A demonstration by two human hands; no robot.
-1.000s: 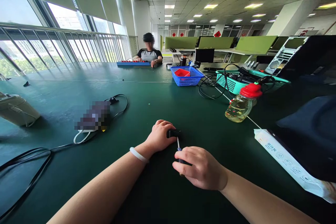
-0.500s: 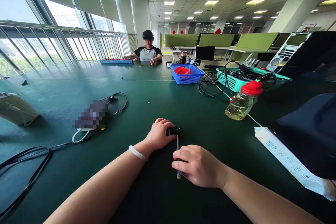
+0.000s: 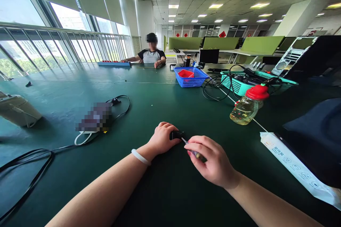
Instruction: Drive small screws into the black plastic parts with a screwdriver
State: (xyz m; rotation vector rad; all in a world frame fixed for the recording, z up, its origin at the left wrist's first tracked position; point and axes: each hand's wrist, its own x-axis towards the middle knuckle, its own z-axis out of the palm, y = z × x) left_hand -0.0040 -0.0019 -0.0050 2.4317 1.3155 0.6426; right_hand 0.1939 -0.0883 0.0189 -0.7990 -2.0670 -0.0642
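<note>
My left hand rests on the green table, its fingers curled round a small black part. My right hand is closed on a small screwdriver, held at a slant. The screwdriver's metal tip touches the black part on its right side. A white bangle circles my left wrist.
A blurred item with a black cable lies left of my hands. A red-capped bottle lies on its side at right, beyond it a blue basket and a teal basket. A white packet and dark bag sit right. Another person sits at the far end.
My right hand has shifted right and tilted the screwdriver from upright to a slant against the black part. My left hand stayed put. The far person slid a blue tray leftward.
</note>
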